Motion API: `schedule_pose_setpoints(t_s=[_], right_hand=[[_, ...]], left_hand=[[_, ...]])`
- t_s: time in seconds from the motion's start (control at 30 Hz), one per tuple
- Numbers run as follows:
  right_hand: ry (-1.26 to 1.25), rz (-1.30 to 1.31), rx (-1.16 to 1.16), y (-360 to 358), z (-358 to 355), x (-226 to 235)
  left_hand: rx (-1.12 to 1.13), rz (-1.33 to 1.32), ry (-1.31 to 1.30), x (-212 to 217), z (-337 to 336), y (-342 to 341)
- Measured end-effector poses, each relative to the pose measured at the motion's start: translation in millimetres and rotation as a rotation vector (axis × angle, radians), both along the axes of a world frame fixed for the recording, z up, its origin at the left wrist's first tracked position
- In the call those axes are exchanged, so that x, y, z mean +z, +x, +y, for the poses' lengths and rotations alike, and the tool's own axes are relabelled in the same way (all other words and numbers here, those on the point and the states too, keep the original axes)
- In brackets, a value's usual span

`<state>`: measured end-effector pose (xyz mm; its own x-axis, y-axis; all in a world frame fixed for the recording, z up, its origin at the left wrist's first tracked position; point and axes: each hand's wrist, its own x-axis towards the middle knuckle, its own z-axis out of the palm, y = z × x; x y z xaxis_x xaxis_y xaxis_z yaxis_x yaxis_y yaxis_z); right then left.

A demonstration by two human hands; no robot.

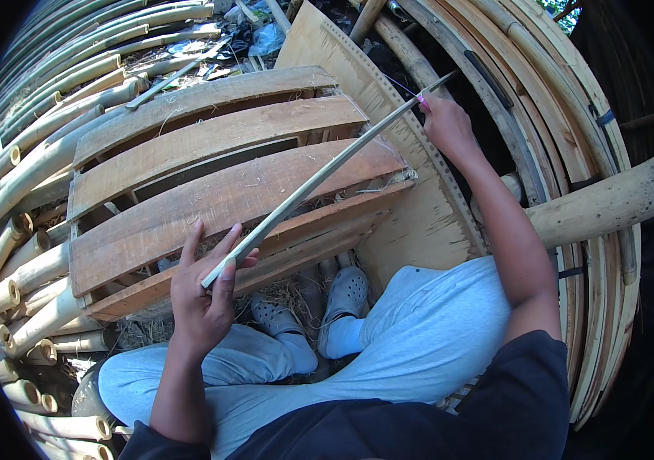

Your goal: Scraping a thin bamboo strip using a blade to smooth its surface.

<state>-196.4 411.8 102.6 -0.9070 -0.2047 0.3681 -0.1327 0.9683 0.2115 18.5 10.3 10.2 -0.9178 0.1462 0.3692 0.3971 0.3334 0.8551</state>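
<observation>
A long, thin bamboo strip [296, 199] slants across the middle, its near end at my left hand [205, 295] and its far tip past my right hand. My left thumb presses over the strip near its end, while the other fingers reach out behind it, partly spread. My right hand [449, 126], arm stretched forward, is closed round a small pink-handled tool [422, 100] at the strip's far part. A thin blade-like line sticks out from it; it looks like a knife, though the grip hides most of it. Beneath the strip stands a slatted wooden crate [212, 195].
Bamboo poles [43, 264] are stacked on the left. A thin plywood sheet [419, 222] leans beyond my knees, and long curved-looking boards [588, 307] lie at the right beside a thick bamboo pole [603, 203]. My feet in grey clogs [346, 295] rest among straw and shavings.
</observation>
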Motion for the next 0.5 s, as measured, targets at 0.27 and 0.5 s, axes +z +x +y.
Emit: schedule_pose_setpoints(t_s=[0.27, 0.5], right_hand=[[-0.168, -0.042, -0.082, -4.2, 3.2, -2.4], [-0.276, -0.13, -0.048, -4.6, 0.8, 1.5]], left_hand=[[0.011, 0.014, -0.028, -4.1, 2.7, -0.6], [0.009, 0.014, 0.004, -7.1, 2.1, -0.1]])
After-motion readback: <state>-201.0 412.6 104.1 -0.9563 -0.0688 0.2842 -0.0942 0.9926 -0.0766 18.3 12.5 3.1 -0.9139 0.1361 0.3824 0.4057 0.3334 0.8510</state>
